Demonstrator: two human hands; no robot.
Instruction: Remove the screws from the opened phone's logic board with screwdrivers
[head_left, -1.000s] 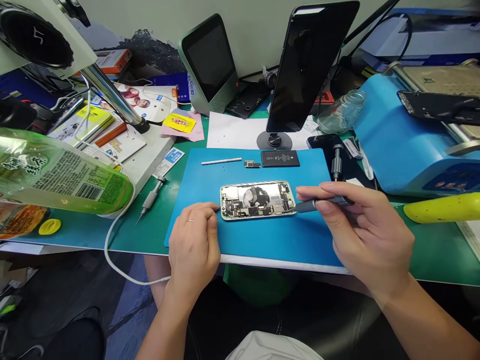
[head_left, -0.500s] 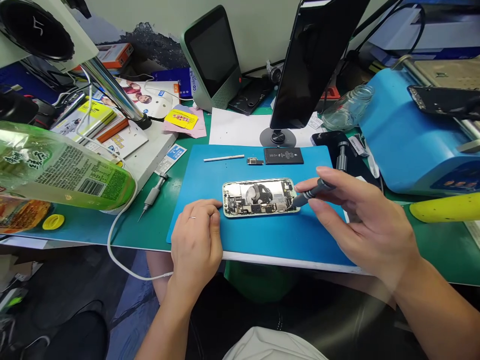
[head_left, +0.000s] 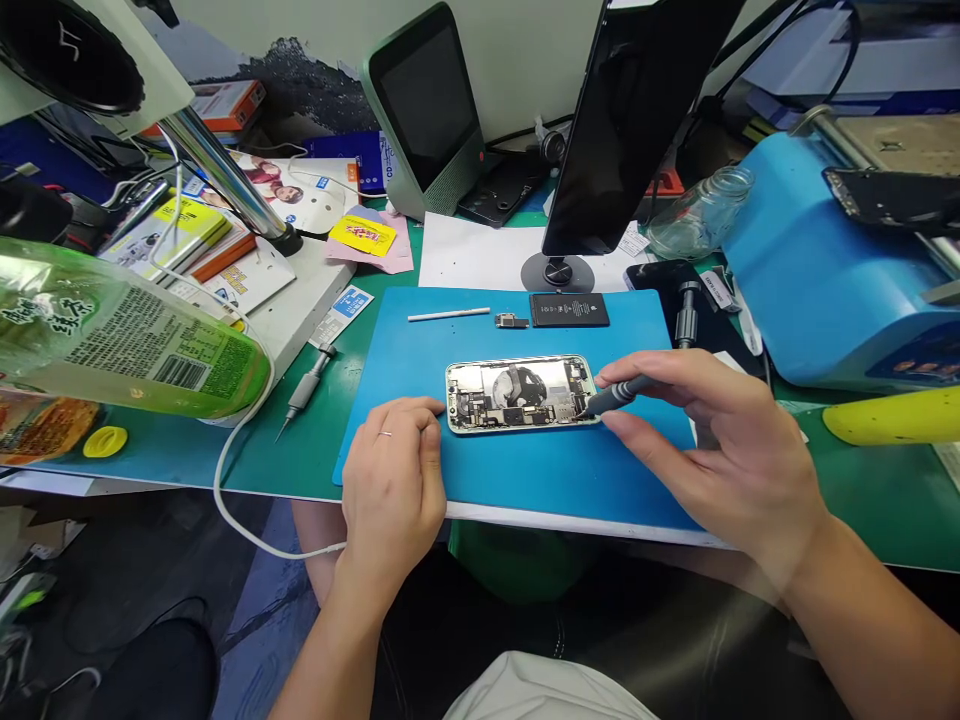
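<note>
An opened smartphone (head_left: 517,397) lies on the blue mat (head_left: 525,465), its circuit board and inner parts bare. My right hand (head_left: 731,450) pinches a dark grey tapered tool (head_left: 626,393) between thumb and fingers; its tip is at the phone's right end. Whether it is tweezers or a screwdriver I cannot tell. My left hand (head_left: 394,475) rests closed at the mat's left front edge, one finger reaching to the phone's left end. Its palm is hidden. Behind the phone lie a battery (head_left: 569,310), a small metal part (head_left: 511,321) and a white stick (head_left: 448,314).
A grey screwdriver (head_left: 306,390) lies left of the mat, near a green drink bottle (head_left: 135,330) and a white cable (head_left: 220,480). Another grey tool (head_left: 686,315) is at the mat's right. A dark screen on a stand (head_left: 622,130) and a blue machine (head_left: 802,270) stand behind.
My right hand has shifted slightly left and down, with the tool's tip still at the phone's right end. My left hand and the phone look the same.
</note>
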